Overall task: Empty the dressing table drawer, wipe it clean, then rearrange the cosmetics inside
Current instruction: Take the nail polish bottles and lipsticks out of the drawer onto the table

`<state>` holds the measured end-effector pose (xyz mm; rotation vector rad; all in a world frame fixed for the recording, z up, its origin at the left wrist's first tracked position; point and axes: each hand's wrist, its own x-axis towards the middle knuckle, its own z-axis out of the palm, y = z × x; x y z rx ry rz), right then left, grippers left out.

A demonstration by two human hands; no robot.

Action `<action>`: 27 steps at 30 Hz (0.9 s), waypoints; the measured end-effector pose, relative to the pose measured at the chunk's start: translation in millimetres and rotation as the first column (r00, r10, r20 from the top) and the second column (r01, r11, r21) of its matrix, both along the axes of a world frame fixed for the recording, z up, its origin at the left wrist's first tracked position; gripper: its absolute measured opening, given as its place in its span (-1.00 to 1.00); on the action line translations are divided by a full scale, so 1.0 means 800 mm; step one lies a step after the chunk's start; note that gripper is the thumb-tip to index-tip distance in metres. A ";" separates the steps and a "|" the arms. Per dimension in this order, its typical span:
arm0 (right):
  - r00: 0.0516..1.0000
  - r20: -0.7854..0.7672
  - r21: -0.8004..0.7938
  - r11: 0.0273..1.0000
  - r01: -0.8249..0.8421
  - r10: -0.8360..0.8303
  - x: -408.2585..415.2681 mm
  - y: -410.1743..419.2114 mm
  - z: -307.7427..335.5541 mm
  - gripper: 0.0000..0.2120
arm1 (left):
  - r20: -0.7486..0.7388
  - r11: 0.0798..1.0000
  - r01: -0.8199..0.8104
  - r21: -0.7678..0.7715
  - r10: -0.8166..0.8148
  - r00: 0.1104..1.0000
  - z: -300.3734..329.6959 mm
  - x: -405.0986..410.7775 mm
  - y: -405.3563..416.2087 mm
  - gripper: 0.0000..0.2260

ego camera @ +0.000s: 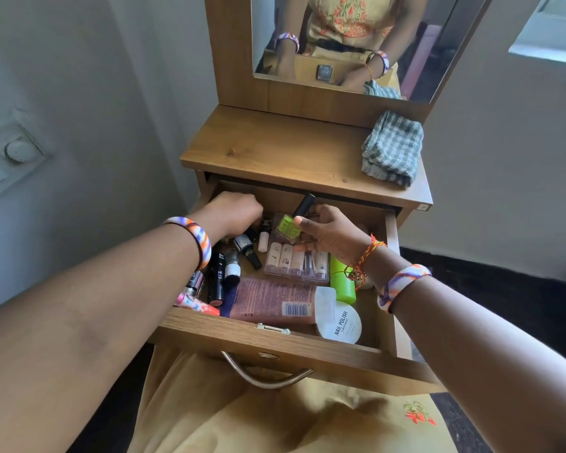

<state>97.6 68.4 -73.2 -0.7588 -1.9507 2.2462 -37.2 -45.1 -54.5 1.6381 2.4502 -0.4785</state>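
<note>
The wooden drawer of the dressing table is pulled open and full of cosmetics. My right hand holds a green nail polish bottle with a black cap just above a clear pack of small bottles. My left hand reaches into the drawer's back left corner with its fingers curled down; what they touch is hidden. A pink tube, a white nail polish remover tub, a green tube and several dark lipsticks lie inside.
A folded grey checked cloth lies on the right of the tabletop. A mirror stands behind it. A metal handle hangs from the drawer front. Walls close in on the left and right.
</note>
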 end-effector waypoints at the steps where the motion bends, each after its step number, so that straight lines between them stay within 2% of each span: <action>1: 1.000 0.000 -0.007 1.000 0.002 -0.002 0.001 0.001 0.000 -0.86 | -0.005 1.000 -0.001 -0.005 0.001 1.000 0.000 0.000 0.000 -0.72; 5: 1.000 0.013 0.014 1.000 -0.003 0.003 0.004 0.005 -0.001 -0.87 | -0.031 1.000 0.001 -0.010 -0.001 1.000 0.001 -0.001 -0.003 -0.74; 7: 0.999 0.032 0.042 0.999 -0.012 0.011 0.005 0.007 -0.001 -0.95 | -0.052 1.000 0.012 0.010 -0.011 0.999 0.006 -0.001 -0.004 -0.74; 9: 0.999 0.051 0.091 0.996 -0.016 0.011 0.005 0.010 0.003 -0.83 | -0.049 0.997 0.007 0.072 -0.004 0.999 0.010 -0.005 -0.006 -0.71; 11: 0.997 0.057 0.172 0.984 -0.054 0.045 0.006 0.010 0.009 -0.75 | 0.004 0.987 -0.043 0.155 0.043 0.999 0.012 -0.009 -0.009 -0.67; 13: 0.994 0.061 0.259 0.961 -0.100 0.087 0.006 0.010 0.016 -0.80 | 0.151 0.947 -0.160 0.278 0.122 0.981 0.014 -0.009 -0.013 -0.63; 16: 0.996 0.035 0.359 0.929 -0.094 0.088 0.006 0.008 0.030 -0.83 | 0.425 0.818 -0.335 0.467 0.124 0.897 0.031 -0.002 -0.019 -0.67; 18: 0.997 -0.022 0.386 0.921 -0.058 0.072 0.005 0.006 0.042 -0.85 | 0.517 0.745 -0.381 0.548 0.056 0.854 0.052 0.002 -0.026 -0.72; 22: 0.989 -0.149 0.476 0.875 0.089 -0.020 -0.006 0.005 0.066 -0.87 | 0.578 0.531 -0.486 0.695 -0.010 0.816 0.089 0.000 -0.034 -0.73; 25: 0.982 -0.171 0.592 0.789 0.163 -0.074 -0.026 0.011 0.076 -0.87 | 0.603 0.326 -0.579 0.748 0.032 0.797 0.100 -0.014 -0.021 -0.68; 27: 0.979 -0.158 0.606 0.770 0.201 -0.131 -0.042 0.015 0.080 -0.78 | 0.613 0.245 -0.609 0.754 0.070 0.787 0.100 -0.027 -0.007 -0.69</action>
